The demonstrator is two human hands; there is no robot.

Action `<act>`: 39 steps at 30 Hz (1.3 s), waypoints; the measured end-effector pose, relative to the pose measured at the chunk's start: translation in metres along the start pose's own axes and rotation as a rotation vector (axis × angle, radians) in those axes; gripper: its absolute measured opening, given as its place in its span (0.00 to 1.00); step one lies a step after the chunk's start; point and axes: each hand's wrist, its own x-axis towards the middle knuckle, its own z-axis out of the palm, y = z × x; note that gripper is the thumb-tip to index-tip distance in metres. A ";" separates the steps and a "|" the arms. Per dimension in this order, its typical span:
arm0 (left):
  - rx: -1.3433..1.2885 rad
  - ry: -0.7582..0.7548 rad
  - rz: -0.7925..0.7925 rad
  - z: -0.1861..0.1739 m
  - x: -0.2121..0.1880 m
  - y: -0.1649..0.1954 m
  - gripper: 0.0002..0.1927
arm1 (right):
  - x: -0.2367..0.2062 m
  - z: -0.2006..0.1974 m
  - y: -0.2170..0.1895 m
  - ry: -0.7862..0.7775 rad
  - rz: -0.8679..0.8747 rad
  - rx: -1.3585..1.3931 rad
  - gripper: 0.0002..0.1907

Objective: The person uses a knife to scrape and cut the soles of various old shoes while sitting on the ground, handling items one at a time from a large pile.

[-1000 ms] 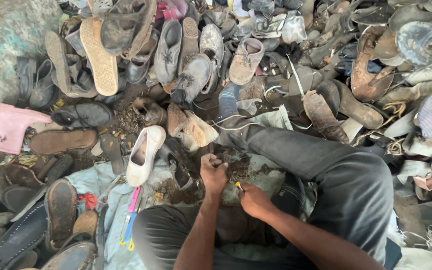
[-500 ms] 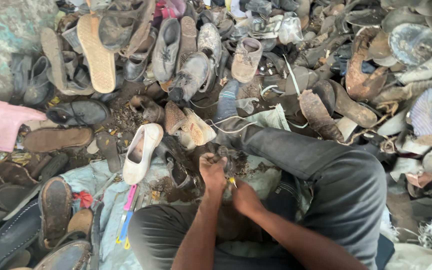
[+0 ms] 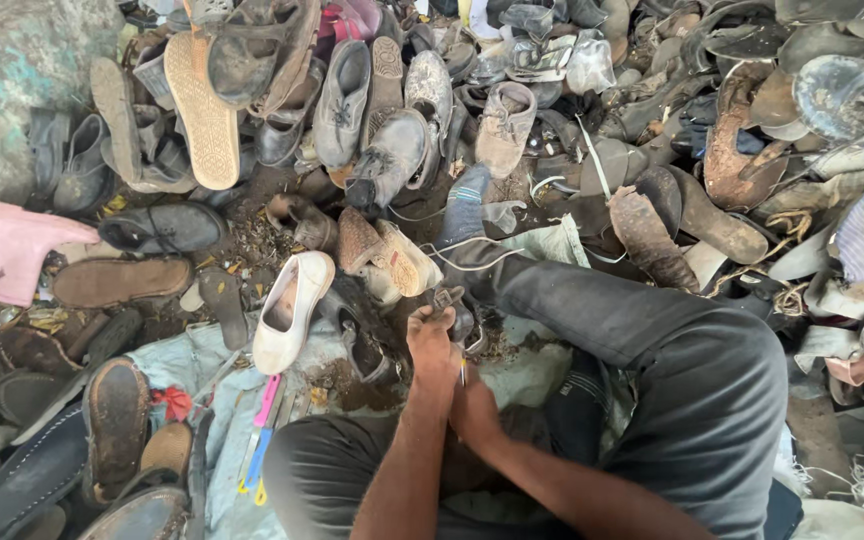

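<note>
Left hand (image 3: 432, 345) clamps dark shoe (image 3: 449, 305), steadying it | right hand (image 3: 472, 405) at 5 o'clock, pinching small tool (image 3: 463, 372) | white shoe (image 3: 292, 305) at 9 o'clock

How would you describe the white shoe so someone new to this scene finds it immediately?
Start from the person's left hand at the middle of the view and look left across the pale cloth. The white shoe lies there, opening up, toe pointing toward the camera. It is the only clean white, slim slip-on among dark, dirt-caked shoes.
</note>
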 end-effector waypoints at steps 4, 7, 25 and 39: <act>0.042 -0.041 0.000 0.005 0.008 -0.002 0.19 | 0.003 0.029 0.007 -0.050 0.074 0.270 0.15; 0.062 -0.085 0.022 0.004 0.019 -0.004 0.22 | 0.013 0.053 0.022 -0.012 -0.154 0.879 0.14; 2.140 -1.019 1.530 -0.007 -0.028 0.032 0.11 | 0.005 -0.085 0.075 -0.293 0.070 -0.140 0.20; 1.453 -0.211 1.013 -0.015 -0.022 -0.037 0.11 | 0.066 -0.125 0.040 -0.290 -0.388 -0.467 0.14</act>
